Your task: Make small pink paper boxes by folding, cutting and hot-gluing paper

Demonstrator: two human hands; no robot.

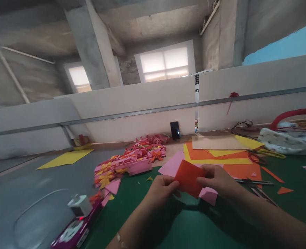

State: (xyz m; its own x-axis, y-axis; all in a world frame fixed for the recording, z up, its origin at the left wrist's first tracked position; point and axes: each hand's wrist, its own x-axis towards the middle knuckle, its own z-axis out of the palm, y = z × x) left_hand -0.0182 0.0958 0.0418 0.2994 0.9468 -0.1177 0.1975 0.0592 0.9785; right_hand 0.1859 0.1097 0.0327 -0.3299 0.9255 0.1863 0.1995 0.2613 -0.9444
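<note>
An orange-red square of paper is held up above the green mat, tilted toward me. My left hand pinches its left edge between thumb and fingers. At the right edge, my right hand grips the same sheet with the thumb in front. Behind and below it lie a pink sheet and a smaller pink piece. Scissors rest on the mat, partly hidden by my right forearm.
A pile of folded pink and yellow paper pieces spreads at left. Orange and yellow sheets are stacked at right, near a white bag. A phone leans on the partition. A purple power strip with a charger sits front left.
</note>
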